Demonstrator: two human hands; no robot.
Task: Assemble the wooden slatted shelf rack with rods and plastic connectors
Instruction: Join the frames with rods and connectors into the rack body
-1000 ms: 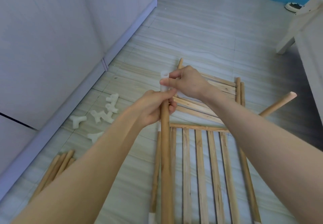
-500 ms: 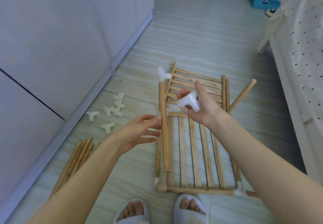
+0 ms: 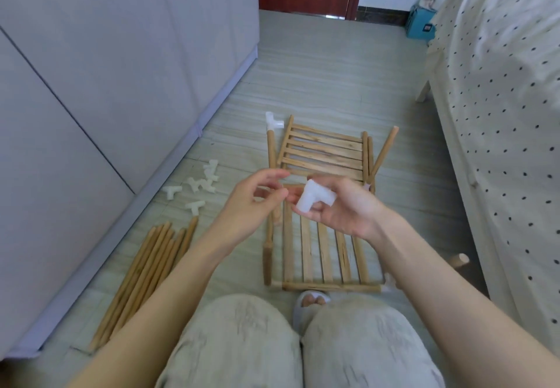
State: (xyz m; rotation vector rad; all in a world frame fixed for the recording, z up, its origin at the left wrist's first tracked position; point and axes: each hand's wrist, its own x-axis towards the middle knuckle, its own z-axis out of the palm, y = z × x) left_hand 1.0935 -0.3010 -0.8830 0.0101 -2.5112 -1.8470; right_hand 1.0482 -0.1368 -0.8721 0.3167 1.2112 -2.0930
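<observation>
My right hand [image 3: 348,208] gripped a white connector [image 3: 313,198] above the near slat panel [image 3: 321,254]. My left hand [image 3: 254,205] hovered just beside it, fingers loosely spread, holding nothing. Spare rods [image 3: 145,272] lay on the floor [image 3: 318,78], left.

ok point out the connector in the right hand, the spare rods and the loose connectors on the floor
connector [image 3: 313,199], head view, its bend
spare rods [image 3: 145,272], head view, mid bundle
loose connectors [image 3: 195,186], head view, pile's middle
</observation>
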